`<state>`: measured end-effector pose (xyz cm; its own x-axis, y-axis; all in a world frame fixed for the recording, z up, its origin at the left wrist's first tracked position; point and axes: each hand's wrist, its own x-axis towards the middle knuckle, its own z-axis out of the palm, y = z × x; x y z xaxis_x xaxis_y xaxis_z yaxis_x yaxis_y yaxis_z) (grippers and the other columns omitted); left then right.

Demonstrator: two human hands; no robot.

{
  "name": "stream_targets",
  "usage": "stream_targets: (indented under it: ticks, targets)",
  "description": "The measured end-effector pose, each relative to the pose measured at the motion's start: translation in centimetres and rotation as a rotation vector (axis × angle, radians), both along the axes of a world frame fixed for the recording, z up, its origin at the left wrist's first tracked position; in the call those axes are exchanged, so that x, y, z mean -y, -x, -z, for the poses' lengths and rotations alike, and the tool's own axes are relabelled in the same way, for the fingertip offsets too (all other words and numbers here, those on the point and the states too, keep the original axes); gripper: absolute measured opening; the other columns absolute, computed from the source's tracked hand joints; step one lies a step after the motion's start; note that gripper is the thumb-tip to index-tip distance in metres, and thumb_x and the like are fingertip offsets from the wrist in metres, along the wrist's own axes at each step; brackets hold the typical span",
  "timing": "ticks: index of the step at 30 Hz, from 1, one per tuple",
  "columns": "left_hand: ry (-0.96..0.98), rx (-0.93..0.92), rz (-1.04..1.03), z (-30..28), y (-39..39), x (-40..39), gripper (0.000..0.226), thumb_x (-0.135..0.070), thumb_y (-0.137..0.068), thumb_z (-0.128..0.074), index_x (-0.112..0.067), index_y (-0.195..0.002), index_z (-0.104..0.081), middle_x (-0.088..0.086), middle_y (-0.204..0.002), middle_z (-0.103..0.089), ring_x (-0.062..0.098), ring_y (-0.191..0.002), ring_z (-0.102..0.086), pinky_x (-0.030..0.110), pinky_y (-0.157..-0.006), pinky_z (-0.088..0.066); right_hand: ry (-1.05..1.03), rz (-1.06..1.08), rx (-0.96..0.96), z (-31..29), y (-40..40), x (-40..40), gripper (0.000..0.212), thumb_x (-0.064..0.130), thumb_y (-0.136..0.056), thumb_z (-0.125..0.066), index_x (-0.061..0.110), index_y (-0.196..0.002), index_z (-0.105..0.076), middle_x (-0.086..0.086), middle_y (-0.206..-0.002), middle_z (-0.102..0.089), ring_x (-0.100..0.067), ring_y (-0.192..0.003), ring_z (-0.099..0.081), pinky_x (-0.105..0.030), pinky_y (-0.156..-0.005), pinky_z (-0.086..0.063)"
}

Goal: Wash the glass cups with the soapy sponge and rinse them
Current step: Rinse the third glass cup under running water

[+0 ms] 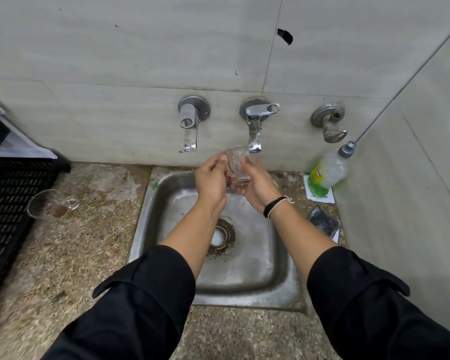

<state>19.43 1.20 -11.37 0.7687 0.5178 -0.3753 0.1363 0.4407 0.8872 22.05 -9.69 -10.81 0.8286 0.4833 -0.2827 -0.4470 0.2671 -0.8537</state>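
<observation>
A clear glass cup (236,164) is held tilted under the spout of the middle tap (254,138), above the steel sink (276,276). My left hand (210,181) grips its left side with fingers curled at the rim. My right hand (255,186) cups it from below and the right. A second glass cup (45,203) with a brown residue lies on its side on the counter at the left. The dark sponge (324,224) rests on the counter right of the sink.
A black plastic crate (8,203) fills the left counter. A dish soap bottle (327,172) with green liquid stands at the back right against the wall. Another tap (190,126) is on the left, and a third fitting (330,123) on the right. The sink drain (220,239) lies between my forearms.
</observation>
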Motion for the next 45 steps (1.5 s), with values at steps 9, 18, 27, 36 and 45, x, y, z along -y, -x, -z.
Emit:
stream_targets:
  ticks: [9, 18, 27, 36, 45]
  targets:
    - [-0.644, -0.112, 0.075, 0.5, -0.2, 1.6, 0.03, -0.024, -0.104, -0.056, -0.014, -0.078, -0.069, -0.003, -0.07, -0.068, 0.009, -0.066, -0.062, 0.029, -0.068, -0.049, -0.107, 0.4, -0.061, 1.5, 1.4, -0.1, 0.06, 0.027, -0.092, -0.07, -0.001, -0.14, -0.046, -0.024, -0.127, -0.065, -0.033, -0.103, -0.068, -0.036, -0.071, -0.056]
    - [-0.696, -0.051, 0.544, -0.9, 0.5, 1.4, 0.028, -0.034, -0.111, -0.031, -0.01, -0.111, -0.047, 0.004, -0.097, -0.061, 0.015, -0.084, -0.059, 0.028, -0.066, -0.044, -0.191, 0.429, -0.15, 1.4, 1.6, 0.3, 0.056, 0.044, -0.091, -0.067, 0.002, -0.127, -0.064, -0.019, -0.118, -0.069, -0.029, -0.097, -0.067, -0.036, -0.077, -0.054]
    - [-0.239, 0.0, 0.584, -1.5, 1.1, 0.5, 0.015, -0.014, -0.098, -0.05, -0.023, -0.103, -0.039, -0.003, -0.081, -0.051, 0.007, -0.06, -0.048, 0.023, -0.052, -0.039, 0.007, 0.427, -0.173, -0.4, 1.9, -0.7, 0.058, 0.057, -0.088, -0.066, 0.006, -0.116, -0.071, -0.019, -0.111, -0.073, -0.034, -0.094, -0.069, -0.04, -0.077, -0.051]
    - [-0.609, -0.056, 0.239, -0.7, 1.1, 1.4, 0.026, -0.032, -0.109, -0.038, -0.014, -0.098, -0.053, -0.004, -0.083, -0.059, 0.006, -0.071, -0.055, 0.022, -0.061, -0.039, 0.167, 0.315, -0.154, -2.0, 2.9, 0.0, 0.048, 0.053, -0.097, -0.056, 0.008, -0.105, -0.071, -0.011, -0.098, -0.075, -0.025, -0.082, -0.072, -0.037, -0.068, -0.058]
    - [-0.119, -0.144, 0.146, 1.6, -0.1, -0.5, 0.029, -0.031, -0.097, -0.04, -0.012, -0.086, -0.061, 0.016, -0.085, -0.064, 0.031, -0.083, -0.067, 0.051, -0.076, -0.057, 1.051, 0.309, 0.843, -9.9, 0.7, 3.7, 0.059, 0.027, -0.091, -0.064, 0.008, -0.143, -0.042, -0.009, -0.126, -0.055, -0.019, -0.103, -0.061, -0.032, -0.091, -0.051]
